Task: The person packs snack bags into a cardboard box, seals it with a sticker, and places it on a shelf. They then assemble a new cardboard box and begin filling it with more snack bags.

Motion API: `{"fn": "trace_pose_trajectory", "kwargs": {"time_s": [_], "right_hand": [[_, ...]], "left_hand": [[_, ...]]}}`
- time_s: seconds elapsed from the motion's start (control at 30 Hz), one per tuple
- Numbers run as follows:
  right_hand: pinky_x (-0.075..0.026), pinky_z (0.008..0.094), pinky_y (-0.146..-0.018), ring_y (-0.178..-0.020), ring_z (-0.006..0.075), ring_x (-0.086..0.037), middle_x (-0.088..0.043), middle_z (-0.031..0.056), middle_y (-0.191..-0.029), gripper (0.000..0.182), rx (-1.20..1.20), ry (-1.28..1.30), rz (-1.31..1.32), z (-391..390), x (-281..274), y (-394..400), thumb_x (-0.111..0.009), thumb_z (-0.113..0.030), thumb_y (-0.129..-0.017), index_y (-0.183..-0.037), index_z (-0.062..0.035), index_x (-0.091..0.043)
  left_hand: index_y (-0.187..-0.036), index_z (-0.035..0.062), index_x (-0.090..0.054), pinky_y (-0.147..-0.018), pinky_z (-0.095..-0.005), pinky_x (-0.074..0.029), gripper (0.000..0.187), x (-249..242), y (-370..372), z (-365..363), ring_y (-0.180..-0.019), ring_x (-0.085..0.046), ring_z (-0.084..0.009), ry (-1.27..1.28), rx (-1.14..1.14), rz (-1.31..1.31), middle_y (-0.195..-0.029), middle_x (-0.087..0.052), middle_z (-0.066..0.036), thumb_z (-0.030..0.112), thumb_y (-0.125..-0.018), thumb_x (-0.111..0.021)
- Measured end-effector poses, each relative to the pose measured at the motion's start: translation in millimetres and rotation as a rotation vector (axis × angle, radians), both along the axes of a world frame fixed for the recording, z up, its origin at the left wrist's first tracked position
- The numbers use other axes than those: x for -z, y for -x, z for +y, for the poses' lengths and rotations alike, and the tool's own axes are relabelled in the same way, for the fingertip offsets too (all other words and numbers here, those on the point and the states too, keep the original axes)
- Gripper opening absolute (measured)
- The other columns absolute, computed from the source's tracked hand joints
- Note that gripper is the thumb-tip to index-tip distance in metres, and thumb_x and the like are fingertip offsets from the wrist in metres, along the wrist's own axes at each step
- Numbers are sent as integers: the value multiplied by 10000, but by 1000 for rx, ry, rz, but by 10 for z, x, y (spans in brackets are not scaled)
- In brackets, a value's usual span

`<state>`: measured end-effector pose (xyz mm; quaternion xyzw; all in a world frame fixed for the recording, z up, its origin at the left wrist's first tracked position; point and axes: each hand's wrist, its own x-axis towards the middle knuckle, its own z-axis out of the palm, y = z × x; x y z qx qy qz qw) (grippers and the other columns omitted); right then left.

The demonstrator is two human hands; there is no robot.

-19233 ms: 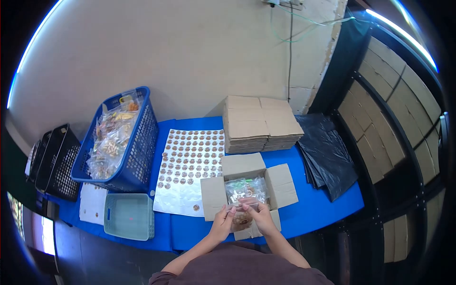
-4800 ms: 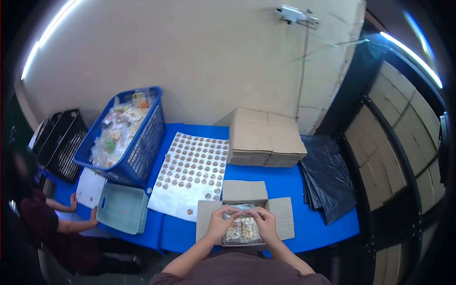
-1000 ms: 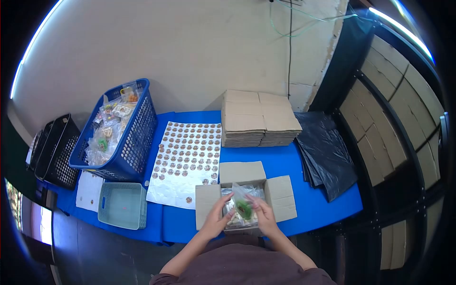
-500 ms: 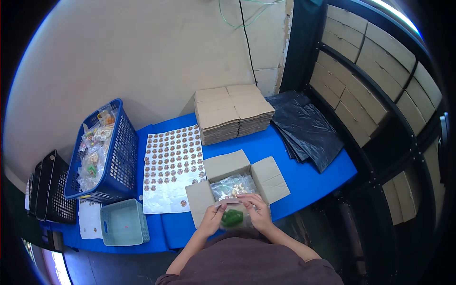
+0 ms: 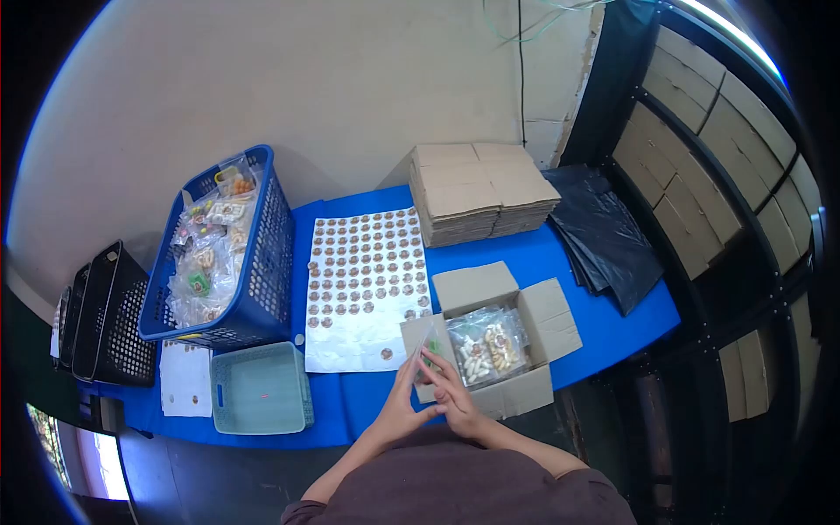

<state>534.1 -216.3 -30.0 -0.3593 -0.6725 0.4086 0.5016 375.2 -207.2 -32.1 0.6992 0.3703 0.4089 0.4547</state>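
Both hands (image 5: pixel 401 411) hold a clear bag (image 5: pixel 430 342) beside an open carton (image 5: pixel 549 320)

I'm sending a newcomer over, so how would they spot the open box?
Find the blue-covered table, then the cardboard stack at its back. The open box stands in front of that stack. Unlike the flattened cardboard, it is unfolded, with flaps spread and clear bags inside.

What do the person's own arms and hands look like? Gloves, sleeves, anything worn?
The left hand and right hand are bare, with no gloves and no watch that I can make out. The forearms are uncovered. The top is plain dark brownish-maroon, with sleeves ending around the elbows.
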Motion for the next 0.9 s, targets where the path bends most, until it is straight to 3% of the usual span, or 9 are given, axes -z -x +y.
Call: {"fn": "trace_pose_trajectory", "kwargs": {"time_s": [0.1, 0.17, 0.27, 0.4, 0.5, 0.63, 0.67, 0.77, 0.9], "right_hand": [[-353, 349, -1002, -1153, 258, -473, -299, 143, -1442, 488, -8, 8, -61, -9, 40, 240, -540, -161, -934, -1377, 9, -425], [-349, 358, -975, -1170, 257, -407, -307, 133, -1428, 557, 395, 48, -25, -1, -41, 347, -656, -155, -864, -1364, -25, -449], [-322, 351, -987, -1148, 249, -412, -459, 101, -1310, 489, 468, 87, -70, 24, -45, 308, -742, -206, -795, -1222, -50, -561], [-303, 361, -1006, -1143, 233, -442, -597, 64, -1138, 222, 461, 211, -45, -138, 5, 308, -686, -205, -852, -1014, -55, -661], [-347, 333, -982, -1111, 201, -490, -603, 81, -1143, 187, 451, 285, 53, -232, 88, 245, -610, -210, -921, -989, -50, -678], [-362, 342, -987, -1096, 192, -508, -607, 71, -1121, 285, 417, 387, 205, -355, 188, 128, -557, -258, -955, -1133, -52, -641], [-404, 314, -947, -1062, 159, -523, -596, 64, -1103, 374, 393, 546, 332, -412, 203, 106, -585, -228, -944, -1268, -44, -551], [-434, 273, -887, -987, 127, -541, -588, 59, -1075, 438, 279, 490, 81, -491, 45, 55, -615, -171, -926, -1325, -41, -488], [-448, 235, -806, -885, 92, -556, -598, 19, -970, 363, 438, 548, 281, -447, 208, -84, -612, -95, -914, -1261, -28, -531]], "left_hand": [[-1362, 28, -470, -1020, -385, -382, 551, -50, 159, -4, -1247, -474, -299, 32, -145, -68, -1402, -444, -197, 322, -914, -597], [-1239, 6, -584, -974, -357, -416, 399, -112, 287, 26, -1144, -557, -266, 103, -26, -15, -1222, -604, -162, 288, -962, -530], [-1151, 1, -643, -933, -338, -438, 345, -165, 327, 68, -1058, -604, -245, 162, 19, -76, -1076, -673, -129, 252, -998, -464], [-1180, 7, -628, -902, -328, -452, 361, -38, 448, 189, -1008, -622, -232, 275, 193, -64, -1066, -676, -123, 261, -1011, -433], [-1158, 11, -639, -880, -319, -460, 359, 8, 453, 232, -989, -624, -203, 279, 247, 56, -1063, -675, -115, 265, -1012, -431], [-1202, -13, -598, -917, -325, -448, 457, 75, 447, 281, -1011, -618, -208, 439, 339, -133, -1091, -664, -136, 348, -1023, -384], [-1225, -23, -578, -934, -329, -443, 493, 87, 465, 306, -1024, -615, -214, 543, 313, -256, -1105, -659, -145, 376, -1024, -369], [-1252, -40, -545, -970, -342, -427, 556, 90, 523, 435, -1050, -611, -233, 598, 282, -356, -1120, -655, -156, 426, -1018, -352], [-1430, -7, -341, -1022, -348, -381, 524, 265, 565, 499, -1211, -510, -233, 469, 291, -297, -1369, -489, -189, 299, -1012, -419]]}}
